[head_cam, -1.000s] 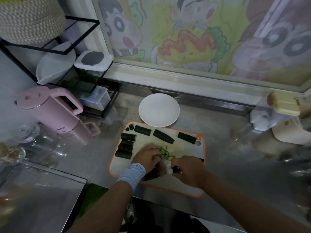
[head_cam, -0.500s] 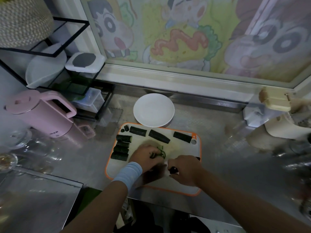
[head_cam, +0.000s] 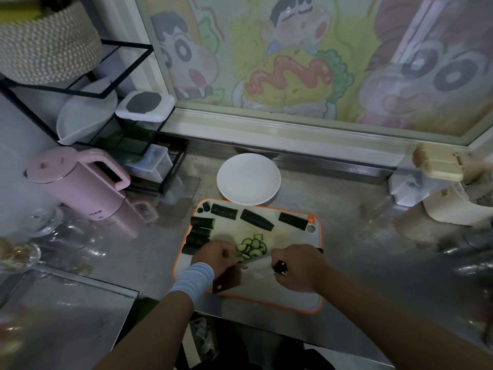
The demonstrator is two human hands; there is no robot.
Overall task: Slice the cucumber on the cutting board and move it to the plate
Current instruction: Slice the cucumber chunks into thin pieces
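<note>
Fingers (head_cam: 278, 257) of right hand (head_cam: 298, 267) clamped on black-handled cleaver (head_cam: 229, 281); left hand (head_cam: 216, 256) curled, grip unclear, pale green cucumber slices (head_cam: 252, 247) right beside it, just past blade.

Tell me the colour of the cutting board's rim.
Orange, edging the white cutting board; it shows best in the head view.

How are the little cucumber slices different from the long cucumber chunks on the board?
The slices are thin, pale green and heaped together; the chunks are thick, dark-skinned and lie apart. On the cutting board, the slices sit in the middle, the chunks along the far and left edges. Both are cucumber.
</note>
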